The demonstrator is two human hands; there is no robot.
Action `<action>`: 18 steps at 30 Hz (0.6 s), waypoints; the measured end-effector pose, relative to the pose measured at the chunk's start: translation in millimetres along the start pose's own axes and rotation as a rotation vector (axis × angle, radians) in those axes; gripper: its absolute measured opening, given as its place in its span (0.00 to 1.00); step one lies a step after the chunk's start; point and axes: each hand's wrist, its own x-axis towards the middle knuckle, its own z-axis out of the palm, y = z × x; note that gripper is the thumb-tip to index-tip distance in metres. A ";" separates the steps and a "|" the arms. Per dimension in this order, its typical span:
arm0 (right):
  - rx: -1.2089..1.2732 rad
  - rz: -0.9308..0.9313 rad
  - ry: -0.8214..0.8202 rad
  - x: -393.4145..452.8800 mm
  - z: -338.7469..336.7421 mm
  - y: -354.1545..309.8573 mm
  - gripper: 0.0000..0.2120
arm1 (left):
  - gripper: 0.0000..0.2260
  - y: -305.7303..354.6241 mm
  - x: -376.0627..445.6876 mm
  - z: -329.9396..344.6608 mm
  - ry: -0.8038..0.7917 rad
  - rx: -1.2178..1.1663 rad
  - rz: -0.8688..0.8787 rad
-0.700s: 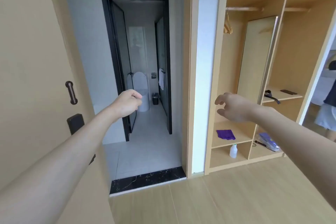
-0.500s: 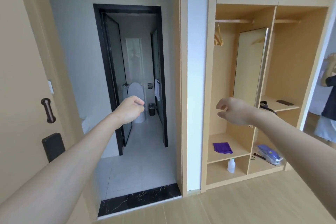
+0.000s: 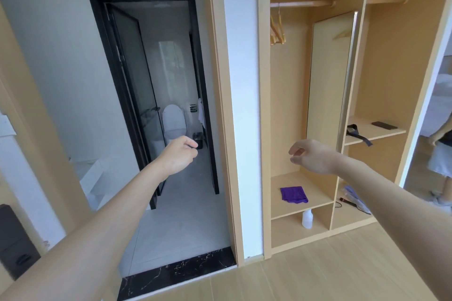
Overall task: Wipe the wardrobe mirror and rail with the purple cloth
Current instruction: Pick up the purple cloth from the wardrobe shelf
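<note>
An open wooden wardrobe stands on the right. Its tall mirror [image 3: 329, 80] leans on the middle partition, and a wooden rail [image 3: 303, 3] runs across the top of the left bay. A folded purple cloth [image 3: 293, 194] lies on the low shelf under the mirror. My left hand [image 3: 178, 155] hovers in the air before the bathroom doorway, fingers loosely curled, holding nothing. My right hand [image 3: 311, 157] floats in front of the mirror's lower part, well above the cloth, fingers relaxed and empty.
A white spray bottle [image 3: 307, 219] stands in the bottom cubby. Wooden hangers [image 3: 277, 32] hang from the rail. A black strap [image 3: 358, 133] and a dark flat device [image 3: 384, 125] lie on the right shelf. A person [image 3: 442, 154] stands at far right. The bathroom door [image 3: 137, 95] is open.
The view has swung right and moved closer to the wardrobe, which now looks larger. Both hands keep their raised, empty pose.
</note>
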 end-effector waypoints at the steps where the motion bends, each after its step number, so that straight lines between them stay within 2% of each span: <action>1: -0.001 0.006 -0.004 6.1 -0.1 7.3 0.14 | 0.11 0.7 11.2 7.9 -0.011 0.000 -0.003; 6: -0.043 0.065 -0.021 48.3 -5.8 49.1 0.14 | 0.10 0.9 88.4 63.2 -0.078 -0.021 0.015; 10: -0.101 0.130 -0.018 93.4 -27.7 83.6 0.14 | 0.11 -0.1 155.4 120.5 -0.205 -0.055 -0.013; 13: -0.136 0.186 0.023 133.9 -52.5 103.9 0.12 | 0.11 4.5 209.4 151.5 -0.276 -0.094 -0.035; 18: -0.142 0.257 0.111 200.7 -80.3 129.6 0.08 | 0.10 22.5 295.8 181.5 -0.309 -0.171 -0.026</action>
